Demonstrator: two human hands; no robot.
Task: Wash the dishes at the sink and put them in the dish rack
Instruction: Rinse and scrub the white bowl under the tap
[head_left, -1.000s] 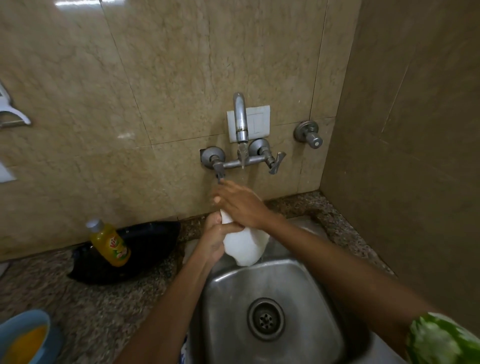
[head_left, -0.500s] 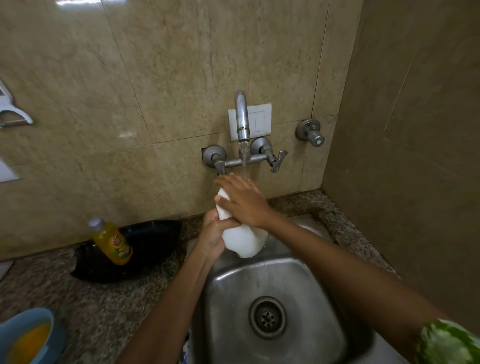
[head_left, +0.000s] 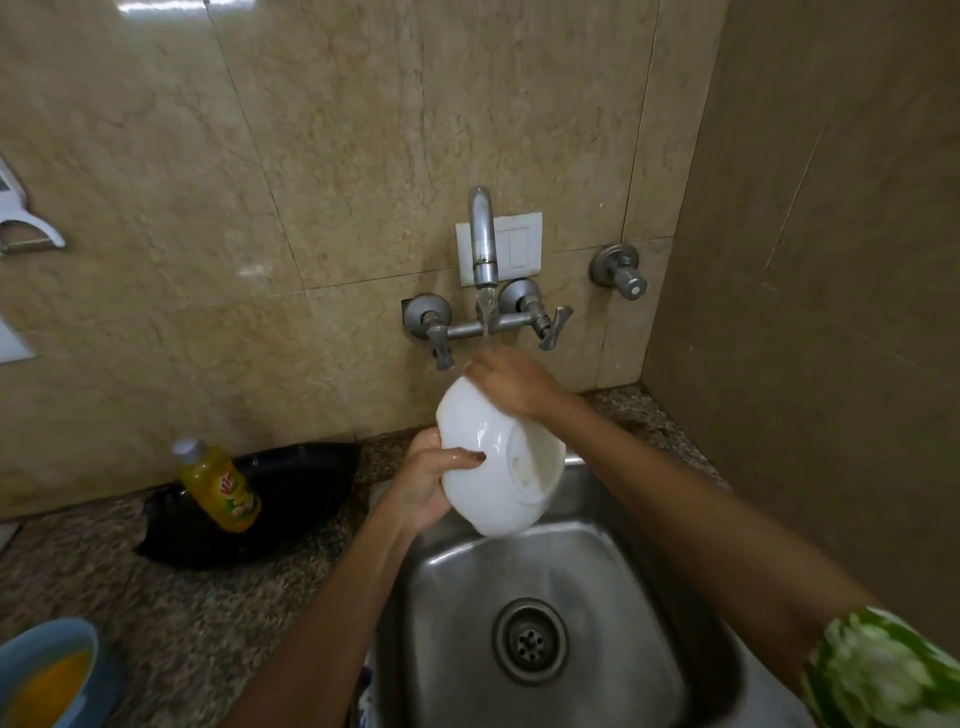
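**Bowl rinsed under running tap**

A person holds a white bowl (head_left: 498, 467) tilted on its side above the back edge of a steel sink (head_left: 597, 571), its base ring turned toward the camera. The left hand (head_left: 426, 480) grasps the bowl's lower rim, the thumb curled over the outside wall. The right hand (head_left: 511, 382) lies over the bowl's upper rim, just beneath the spout; whether its fingers grip the rim or only rest on it cannot be told. Water runs from the wall tap (head_left: 483, 244) onto the back of the right hand. A round drain (head_left: 530, 640) sits in the sink's floor. To the left, on the speckled counter (head_left: 171, 613), a yellow soap bottle (head_left: 221, 486) leans against a black pan (head_left: 260, 504). A blue tub (head_left: 47, 670) holding something yellow shows at the lower left corner. A green patterned sleeve (head_left: 883, 670) covers the right upper arm.
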